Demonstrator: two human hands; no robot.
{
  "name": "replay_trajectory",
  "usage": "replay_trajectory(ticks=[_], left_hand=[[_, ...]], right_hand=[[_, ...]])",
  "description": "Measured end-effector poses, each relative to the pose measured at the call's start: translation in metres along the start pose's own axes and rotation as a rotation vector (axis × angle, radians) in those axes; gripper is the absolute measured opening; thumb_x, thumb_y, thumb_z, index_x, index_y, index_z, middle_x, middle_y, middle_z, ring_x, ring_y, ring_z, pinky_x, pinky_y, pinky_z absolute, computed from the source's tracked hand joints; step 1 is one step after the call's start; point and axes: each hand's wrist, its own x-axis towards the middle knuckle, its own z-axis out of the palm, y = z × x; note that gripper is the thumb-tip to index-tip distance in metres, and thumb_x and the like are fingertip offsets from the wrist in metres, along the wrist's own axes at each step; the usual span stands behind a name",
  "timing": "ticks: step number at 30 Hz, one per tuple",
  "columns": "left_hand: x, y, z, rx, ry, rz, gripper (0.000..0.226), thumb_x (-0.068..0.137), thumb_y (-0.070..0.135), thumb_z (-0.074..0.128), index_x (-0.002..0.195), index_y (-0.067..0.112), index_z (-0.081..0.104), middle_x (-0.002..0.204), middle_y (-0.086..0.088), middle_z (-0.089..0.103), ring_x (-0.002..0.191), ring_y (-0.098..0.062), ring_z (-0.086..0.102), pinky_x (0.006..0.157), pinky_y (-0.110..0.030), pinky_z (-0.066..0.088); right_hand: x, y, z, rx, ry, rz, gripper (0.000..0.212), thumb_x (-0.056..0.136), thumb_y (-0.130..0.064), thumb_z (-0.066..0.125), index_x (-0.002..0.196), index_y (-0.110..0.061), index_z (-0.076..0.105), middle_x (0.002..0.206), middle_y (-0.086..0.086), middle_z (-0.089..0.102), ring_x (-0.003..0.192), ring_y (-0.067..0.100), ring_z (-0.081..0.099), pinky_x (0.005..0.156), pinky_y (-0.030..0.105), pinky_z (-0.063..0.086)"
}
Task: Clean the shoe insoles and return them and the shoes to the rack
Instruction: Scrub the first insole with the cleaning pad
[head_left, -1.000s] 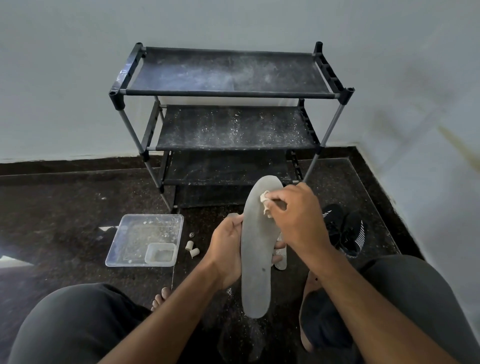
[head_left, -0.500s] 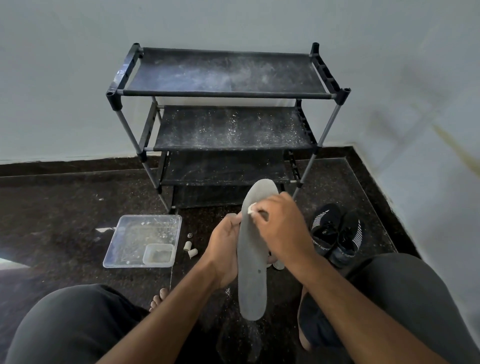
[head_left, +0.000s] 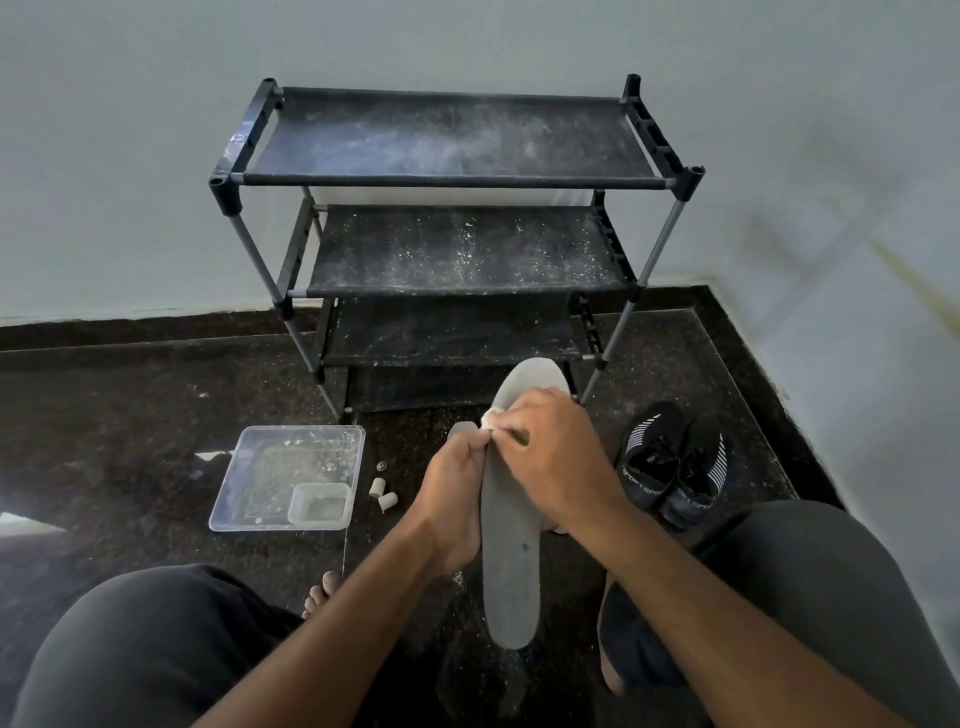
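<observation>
A long grey insole (head_left: 511, 566) stands nearly upright in front of me, toe end up. My left hand (head_left: 452, 499) grips its left edge at mid-length. My right hand (head_left: 556, 457) pinches a small pale wad (head_left: 490, 417) and presses it on the insole's upper left part. A second insole (head_left: 461, 429) peeks out behind my left fingers. A pair of black shoes (head_left: 672, 462) with white stripes sits on the floor to the right. The black shoe rack (head_left: 457, 176) stands against the wall, its shelves dusted white.
A clear plastic tray (head_left: 244, 499) holding a smaller clear tub (head_left: 319, 503) lies on the dark floor at left. Two small pale cylinders (head_left: 383, 493) lie beside it. My knees and a bare foot (head_left: 322, 592) frame the bottom. A wall closes the right side.
My right hand has slid the wad from the insole's upper middle toward its left edge and slightly down. The left hand keeps its grip.
</observation>
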Motion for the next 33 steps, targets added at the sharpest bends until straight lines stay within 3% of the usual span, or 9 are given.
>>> replay_trajectory(ticks=[3, 7, 9, 12, 15, 17, 21, 28, 33], left_hand=[[-0.001, 0.004, -0.003, -0.01, -0.009, 0.025, 0.052, 0.104, 0.03, 0.03, 0.129, -0.001, 0.063, 0.102, -0.019, 0.071, 0.082, -0.026, 0.073, 0.068, -0.044, 0.062], [0.0, 0.006, -0.003, -0.011, -0.046, 0.002, 0.056, 0.105, 0.035, 0.032, 0.134, -0.002, 0.061, 0.12, -0.023, 0.067, 0.106, -0.036, 0.065, 0.1, -0.064, 0.05], [0.0, 0.005, -0.001, -0.003, -0.053, -0.003, 0.056, 0.106, 0.035, 0.03, 0.132, -0.003, 0.061, 0.115, -0.021, 0.068, 0.102, -0.034, 0.066, 0.093, -0.061, 0.056], [0.002, 0.007, -0.003, 0.018, 0.029, 0.02, 0.055, 0.1, 0.038, 0.037, 0.125, -0.003, 0.062, 0.101, -0.019, 0.061, 0.084, -0.026, 0.062, 0.072, -0.041, 0.06], [0.005, 0.009, -0.01, 0.018, 0.054, 0.037, 0.062, 0.096, 0.047, 0.046, 0.129, -0.003, 0.062, 0.107, -0.02, 0.053, 0.087, -0.029, 0.055, 0.074, -0.041, 0.056], [0.002, 0.01, -0.009, -0.006, 0.018, 0.032, 0.055, 0.103, 0.043, 0.041, 0.127, 0.001, 0.067, 0.105, -0.019, 0.066, 0.087, -0.029, 0.067, 0.074, -0.047, 0.062], [0.002, 0.002, -0.003, 0.037, -0.04, -0.009, 0.056, 0.108, 0.043, 0.035, 0.136, 0.005, 0.064, 0.125, -0.027, 0.065, 0.107, -0.039, 0.067, 0.102, -0.065, 0.048], [0.003, 0.005, -0.006, -0.008, -0.016, -0.007, 0.055, 0.109, 0.045, 0.035, 0.137, 0.008, 0.066, 0.13, -0.024, 0.066, 0.106, -0.034, 0.069, 0.088, -0.054, 0.06], [0.002, 0.005, -0.003, 0.005, -0.031, 0.004, 0.057, 0.109, 0.045, 0.037, 0.136, 0.003, 0.064, 0.123, -0.026, 0.067, 0.102, -0.038, 0.068, 0.099, -0.061, 0.051]], right_hand=[[0.002, 0.001, -0.003, 0.025, -0.066, 0.024, 0.014, 0.093, -0.026, 0.067, 0.091, -0.021, 0.08, 0.082, -0.01, 0.065, 0.088, 0.005, 0.056, 0.078, 0.018, 0.045], [0.004, 0.003, -0.018, 0.09, 0.122, 0.1, 0.012, 0.091, -0.023, 0.069, 0.092, -0.019, 0.08, 0.089, -0.009, 0.07, 0.088, 0.002, 0.055, 0.076, 0.01, 0.039], [0.003, 0.003, -0.015, 0.051, 0.117, 0.097, 0.017, 0.094, -0.021, 0.065, 0.104, -0.016, 0.077, 0.091, -0.006, 0.068, 0.089, 0.003, 0.054, 0.076, 0.01, 0.037], [-0.002, 0.0, -0.003, 0.014, -0.103, 0.035, 0.028, 0.096, -0.029, 0.062, 0.074, -0.017, 0.075, 0.073, -0.008, 0.059, 0.068, 0.005, 0.055, 0.063, 0.025, 0.047], [-0.005, -0.005, -0.004, 0.1, -0.201, 0.035, 0.028, 0.092, -0.033, 0.068, 0.068, -0.021, 0.076, 0.072, -0.011, 0.063, 0.064, 0.005, 0.061, 0.063, 0.036, 0.054], [-0.002, -0.005, -0.011, 0.092, -0.113, 0.018, 0.027, 0.092, -0.034, 0.067, 0.07, -0.021, 0.077, 0.073, -0.01, 0.065, 0.069, 0.005, 0.06, 0.067, 0.034, 0.052], [0.008, 0.009, -0.031, 0.06, 0.201, 0.121, 0.011, 0.09, -0.023, 0.073, 0.096, -0.019, 0.08, 0.086, -0.004, 0.072, 0.085, 0.012, 0.061, 0.079, 0.03, 0.053], [-0.001, -0.004, -0.015, 0.119, -0.098, 0.075, 0.024, 0.091, -0.029, 0.07, 0.068, -0.023, 0.077, 0.069, -0.012, 0.066, 0.07, 0.002, 0.062, 0.065, 0.018, 0.051], [0.007, 0.007, -0.025, 0.021, 0.186, 0.081, 0.021, 0.094, -0.028, 0.067, 0.077, -0.017, 0.075, 0.071, -0.006, 0.062, 0.074, 0.01, 0.053, 0.069, 0.029, 0.045]])
